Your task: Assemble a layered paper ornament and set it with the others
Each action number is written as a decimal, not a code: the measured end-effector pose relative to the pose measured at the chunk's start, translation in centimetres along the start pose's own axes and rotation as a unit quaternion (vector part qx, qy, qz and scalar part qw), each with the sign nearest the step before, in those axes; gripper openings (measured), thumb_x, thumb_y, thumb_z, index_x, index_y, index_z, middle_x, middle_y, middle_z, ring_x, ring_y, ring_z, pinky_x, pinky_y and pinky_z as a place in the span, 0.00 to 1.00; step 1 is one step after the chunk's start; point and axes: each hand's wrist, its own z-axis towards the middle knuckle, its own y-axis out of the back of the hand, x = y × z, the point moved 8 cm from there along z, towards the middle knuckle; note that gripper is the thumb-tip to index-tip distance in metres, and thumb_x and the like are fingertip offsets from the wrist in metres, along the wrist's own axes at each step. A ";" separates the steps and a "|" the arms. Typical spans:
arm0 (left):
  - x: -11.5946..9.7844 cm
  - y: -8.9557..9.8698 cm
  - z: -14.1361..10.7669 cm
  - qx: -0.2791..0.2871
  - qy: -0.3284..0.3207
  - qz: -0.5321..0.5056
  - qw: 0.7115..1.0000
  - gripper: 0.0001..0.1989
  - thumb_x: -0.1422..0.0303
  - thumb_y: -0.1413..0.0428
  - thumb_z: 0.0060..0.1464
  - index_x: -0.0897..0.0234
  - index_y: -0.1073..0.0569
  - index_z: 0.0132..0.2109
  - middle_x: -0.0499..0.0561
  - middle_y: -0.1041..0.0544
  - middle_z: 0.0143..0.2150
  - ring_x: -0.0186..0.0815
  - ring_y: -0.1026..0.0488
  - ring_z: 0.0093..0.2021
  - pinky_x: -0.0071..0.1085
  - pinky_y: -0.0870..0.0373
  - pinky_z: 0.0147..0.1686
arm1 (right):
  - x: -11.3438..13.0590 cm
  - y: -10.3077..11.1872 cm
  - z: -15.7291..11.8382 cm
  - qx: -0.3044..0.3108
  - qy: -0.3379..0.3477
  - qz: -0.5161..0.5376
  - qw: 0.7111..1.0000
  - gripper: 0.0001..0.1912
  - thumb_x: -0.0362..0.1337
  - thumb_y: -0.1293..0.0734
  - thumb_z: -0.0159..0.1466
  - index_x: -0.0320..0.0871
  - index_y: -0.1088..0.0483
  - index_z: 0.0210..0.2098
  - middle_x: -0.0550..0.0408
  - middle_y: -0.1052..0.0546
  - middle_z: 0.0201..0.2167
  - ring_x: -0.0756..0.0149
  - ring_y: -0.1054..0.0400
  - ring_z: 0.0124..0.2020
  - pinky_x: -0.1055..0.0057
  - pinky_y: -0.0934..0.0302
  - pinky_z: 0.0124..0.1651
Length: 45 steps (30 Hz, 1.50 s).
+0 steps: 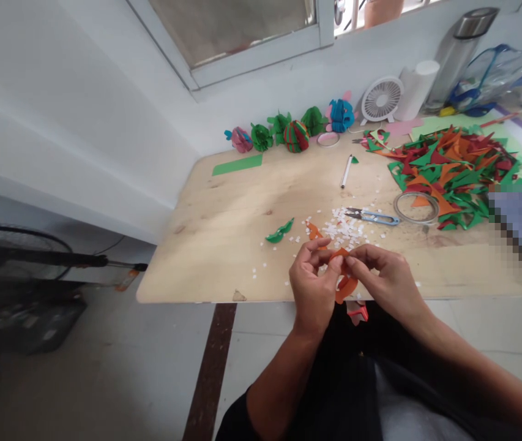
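Both hands pinch an orange paper piece (347,288) at the near edge of the table. My left hand (312,282) grips it from the left, thumb on top. From the right, my right hand (387,275) presses it between thumb and forefinger. The piece curls downward below the fingers; part of it is hidden by them. Just beyond lie another orange paper scrap (314,231), a folded green paper piece (279,231) and a scatter of tiny white paper bits (346,229). Blue-handled thread snips (373,216) rest beside the bits.
A roll of clear tape (417,207) sits by a large heap of coloured paper scraps (458,162) at right. Farther back are a pen (347,171), a green strip (237,165), paper ornaments (296,136), a small white fan (382,100) and a bottle (456,58).
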 end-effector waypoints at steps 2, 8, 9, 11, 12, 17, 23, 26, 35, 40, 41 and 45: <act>-0.6 0.2 -0.2 -0.013 -0.035 0.047 0.998 0.13 0.73 0.41 0.50 0.63 0.27 0.45 0.50 0.22 0.34 0.33 0.23 0.35 0.31 0.26 0.40 | -0.3 -0.2 0.1 0.006 -0.010 0.018 1.000 0.10 0.41 0.36 0.59 0.42 0.29 0.26 0.55 0.24 0.22 0.66 0.31 0.25 0.70 0.39 0.30; -1.4 0.3 -0.5 -0.026 -0.077 0.088 0.993 0.11 0.74 0.42 0.50 0.63 0.27 0.43 0.51 0.23 0.38 0.33 0.23 0.37 0.29 0.26 0.41 | -0.7 -0.9 0.5 0.038 -0.050 0.133 0.989 0.10 0.41 0.33 0.56 0.42 0.28 0.24 0.56 0.25 0.20 0.67 0.31 0.23 0.72 0.38 0.28; -1.2 0.3 -0.5 -0.024 -0.072 0.082 0.994 0.11 0.74 0.42 0.50 0.63 0.27 0.43 0.51 0.23 0.38 0.33 0.23 0.37 0.30 0.26 0.41 | -0.7 -0.9 0.5 0.036 -0.055 0.142 0.988 0.09 0.41 0.33 0.55 0.42 0.29 0.24 0.57 0.25 0.19 0.68 0.31 0.22 0.72 0.38 0.27; -0.8 0.3 -0.4 -0.017 -0.054 0.060 0.997 0.11 0.73 0.42 0.51 0.63 0.28 0.44 0.51 0.23 0.36 0.34 0.23 0.36 0.30 0.26 0.40 | -0.6 -0.8 0.6 0.031 -0.064 0.159 0.985 0.08 0.40 0.32 0.54 0.42 0.29 0.22 0.58 0.26 0.18 0.69 0.32 0.21 0.74 0.39 0.25; -0.6 0.3 -0.3 -0.013 -0.043 0.047 0.998 0.12 0.73 0.42 0.51 0.63 0.28 0.44 0.51 0.23 0.35 0.34 0.23 0.36 0.30 0.26 0.39 | -0.5 -0.8 0.5 0.030 -0.068 0.170 0.983 0.08 0.40 0.32 0.53 0.42 0.28 0.22 0.59 0.26 0.18 0.70 0.32 0.20 0.74 0.39 0.24; 0.1 0.3 -0.1 -0.003 -0.015 0.005 1.000 0.12 0.71 0.40 0.50 0.64 0.28 0.44 0.50 0.23 0.33 0.33 0.23 0.33 0.31 0.25 0.38 | -0.7 -1.1 0.5 0.031 -0.089 0.222 0.970 0.09 0.40 0.30 0.52 0.42 0.28 0.21 0.58 0.26 0.18 0.71 0.32 0.21 0.75 0.38 0.25; 0.3 0.5 0.0 -0.020 0.000 -0.021 1.000 0.13 0.71 0.39 0.48 0.64 0.28 0.43 0.50 0.22 0.33 0.34 0.23 0.34 0.31 0.25 0.39 | -1.1 -1.3 0.4 0.023 -0.097 0.244 0.965 0.08 0.40 0.29 0.51 0.42 0.28 0.23 0.58 0.26 0.18 0.71 0.32 0.21 0.75 0.37 0.25; 0.4 0.4 -0.1 -0.014 0.008 -0.020 1.000 0.13 0.71 0.39 0.48 0.64 0.28 0.43 0.51 0.22 0.34 0.34 0.23 0.34 0.31 0.25 0.38 | -1.0 -1.2 0.4 0.030 -0.102 0.244 0.964 0.09 0.40 0.28 0.51 0.41 0.27 0.23 0.58 0.26 0.18 0.71 0.32 0.21 0.75 0.37 0.25; -1.4 0.5 -0.5 -0.031 -0.064 0.068 0.995 0.10 0.73 0.41 0.50 0.63 0.27 0.42 0.51 0.23 0.38 0.33 0.24 0.38 0.29 0.27 0.41 | -1.3 -1.5 0.3 0.026 -0.106 0.249 0.962 0.08 0.39 0.29 0.52 0.42 0.28 0.22 0.58 0.26 0.18 0.70 0.32 0.21 0.75 0.36 0.26; -1.7 0.3 -0.6 -0.022 -0.077 0.084 0.993 0.10 0.74 0.42 0.51 0.63 0.28 0.42 0.50 0.24 0.38 0.32 0.24 0.38 0.27 0.27 0.41 | -1.0 -1.3 0.2 0.036 -0.102 0.256 0.961 0.09 0.41 0.28 0.51 0.42 0.27 0.22 0.57 0.25 0.19 0.69 0.31 0.22 0.74 0.35 0.27; -1.7 0.3 -0.6 -0.018 -0.077 0.083 0.993 0.10 0.74 0.42 0.51 0.63 0.28 0.42 0.50 0.24 0.38 0.32 0.24 0.38 0.27 0.27 0.41 | -0.9 -1.3 0.3 0.038 -0.100 0.253 0.962 0.10 0.42 0.28 0.51 0.42 0.27 0.22 0.56 0.25 0.19 0.69 0.31 0.22 0.74 0.35 0.27; -1.7 0.3 -0.7 -0.012 -0.086 0.098 0.991 0.10 0.74 0.42 0.52 0.63 0.28 0.43 0.50 0.24 0.37 0.33 0.24 0.38 0.29 0.27 0.40 | -1.1 -1.3 0.4 0.038 -0.093 0.235 0.967 0.11 0.43 0.29 0.53 0.42 0.27 0.22 0.57 0.26 0.18 0.70 0.31 0.20 0.74 0.36 0.25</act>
